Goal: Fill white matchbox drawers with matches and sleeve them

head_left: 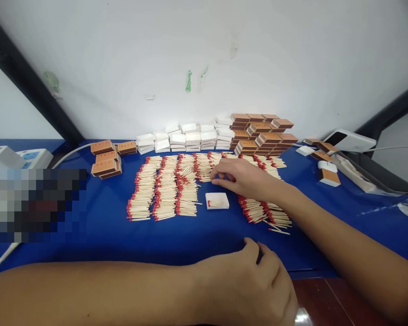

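My right hand (243, 176) reaches over rows of red-tipped matches (165, 190), fingers bent and thumb slightly apart, with nothing visible between them. Its fingertips are beside the end of a match column. Just below lies a small white matchbox tray (221, 200) with a few matches inside. Near the table's front edge, my left hand (248, 285) is turned back-up with its fingers curled in. Its palm and fingertips are hidden, so I cannot see what it holds, if anything.
White trays (192, 137) are stacked along the wall, beside piled brown matchboxes (268, 136). More matchboxes (106, 158) stand at left, near a power strip (34, 158) and a blurred-out dark object (42, 206). At right are a white device (350, 139) and a loose box (329, 177).
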`<state>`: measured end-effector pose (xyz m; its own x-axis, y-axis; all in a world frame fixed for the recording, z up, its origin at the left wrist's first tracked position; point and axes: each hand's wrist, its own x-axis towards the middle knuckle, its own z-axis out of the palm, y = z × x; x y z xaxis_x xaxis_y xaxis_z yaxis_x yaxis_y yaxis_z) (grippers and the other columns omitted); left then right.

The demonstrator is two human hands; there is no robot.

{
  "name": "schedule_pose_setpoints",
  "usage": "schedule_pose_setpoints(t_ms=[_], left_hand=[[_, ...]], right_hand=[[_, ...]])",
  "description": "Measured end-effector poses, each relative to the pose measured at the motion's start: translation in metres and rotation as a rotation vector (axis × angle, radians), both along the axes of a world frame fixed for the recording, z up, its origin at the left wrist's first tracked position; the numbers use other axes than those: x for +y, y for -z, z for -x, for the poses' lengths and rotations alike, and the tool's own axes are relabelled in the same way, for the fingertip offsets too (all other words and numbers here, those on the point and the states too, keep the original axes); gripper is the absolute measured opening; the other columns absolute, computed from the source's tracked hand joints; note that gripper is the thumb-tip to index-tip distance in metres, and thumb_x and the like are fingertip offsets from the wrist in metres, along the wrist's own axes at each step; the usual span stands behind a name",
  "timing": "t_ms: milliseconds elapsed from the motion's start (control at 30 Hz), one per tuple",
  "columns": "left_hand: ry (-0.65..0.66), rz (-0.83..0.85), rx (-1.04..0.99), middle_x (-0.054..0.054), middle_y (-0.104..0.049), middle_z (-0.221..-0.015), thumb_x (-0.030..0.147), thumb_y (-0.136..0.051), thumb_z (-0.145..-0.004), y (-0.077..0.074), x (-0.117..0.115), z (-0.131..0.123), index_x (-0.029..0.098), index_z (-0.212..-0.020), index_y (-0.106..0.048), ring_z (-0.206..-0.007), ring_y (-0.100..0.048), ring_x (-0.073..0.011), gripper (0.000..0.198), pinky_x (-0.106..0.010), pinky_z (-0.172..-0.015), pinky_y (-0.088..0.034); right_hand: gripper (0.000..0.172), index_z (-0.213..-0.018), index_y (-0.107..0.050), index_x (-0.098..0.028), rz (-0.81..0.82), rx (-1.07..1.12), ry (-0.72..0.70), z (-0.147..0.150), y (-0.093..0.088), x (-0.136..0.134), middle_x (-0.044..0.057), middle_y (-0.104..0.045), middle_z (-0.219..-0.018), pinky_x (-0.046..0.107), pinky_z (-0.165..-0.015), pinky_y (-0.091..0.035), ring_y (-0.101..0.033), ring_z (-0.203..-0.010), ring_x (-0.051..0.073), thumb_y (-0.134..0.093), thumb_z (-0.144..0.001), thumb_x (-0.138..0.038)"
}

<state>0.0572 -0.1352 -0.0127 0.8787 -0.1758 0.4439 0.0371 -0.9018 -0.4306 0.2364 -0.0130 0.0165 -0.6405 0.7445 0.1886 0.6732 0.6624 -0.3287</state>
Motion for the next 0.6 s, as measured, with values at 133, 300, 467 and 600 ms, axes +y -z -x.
schedule_pose_setpoints(t_ms=[133,300,467,600], left_hand=[[0.002,0.005,0.019,-0.021,-0.079,-0.114,0.021,-0.047,-0.105,-0.0004,0.0001,0.0006,0.008,-0.118,-0.079,-0.093,-0.077,-0.0301,0.037,-0.042,-0.072,-0.062],[-0.004,0.016,0.019,-0.019,-0.079,-0.114,0.021,-0.047,-0.105,-0.0016,-0.0002,0.0006,0.009,-0.117,-0.079,-0.093,-0.077,-0.0300,0.036,-0.041,-0.070,-0.061],[-0.008,0.022,0.024,-0.017,-0.080,-0.114,0.019,-0.047,-0.104,-0.0036,-0.0003,-0.0001,0.010,-0.117,-0.080,-0.093,-0.077,-0.0295,0.036,-0.040,-0.070,-0.061],[-0.007,0.024,0.030,-0.018,-0.079,-0.114,0.019,-0.047,-0.105,-0.0045,0.0005,0.0004,0.010,-0.117,-0.080,-0.093,-0.077,-0.0290,0.036,-0.040,-0.070,-0.061]], right_hand=[[0.016,-0.097,-0.068,-0.021,-0.001,-0.006,-0.003,-0.0006,0.0075,0.0027,0.007,-0.069,-0.094,0.034,-0.075,-0.040,-0.057,-0.084,0.021,-0.057,-0.104,-0.030],[0.017,-0.091,-0.062,-0.021,0.045,-0.026,0.044,0.0007,0.0067,-0.0013,0.006,-0.066,-0.090,0.032,-0.070,-0.038,-0.054,-0.081,0.020,-0.058,-0.104,-0.031],[0.016,-0.092,-0.062,-0.021,0.050,-0.026,0.063,-0.0008,0.0027,-0.0041,0.005,-0.064,-0.088,0.031,-0.069,-0.036,-0.053,-0.080,0.020,-0.059,-0.103,-0.031],[0.016,-0.095,-0.064,-0.021,0.046,-0.013,0.001,-0.0008,0.0028,-0.0043,0.006,-0.065,-0.093,0.032,-0.073,-0.038,-0.055,-0.083,0.020,-0.056,-0.105,-0.030]])
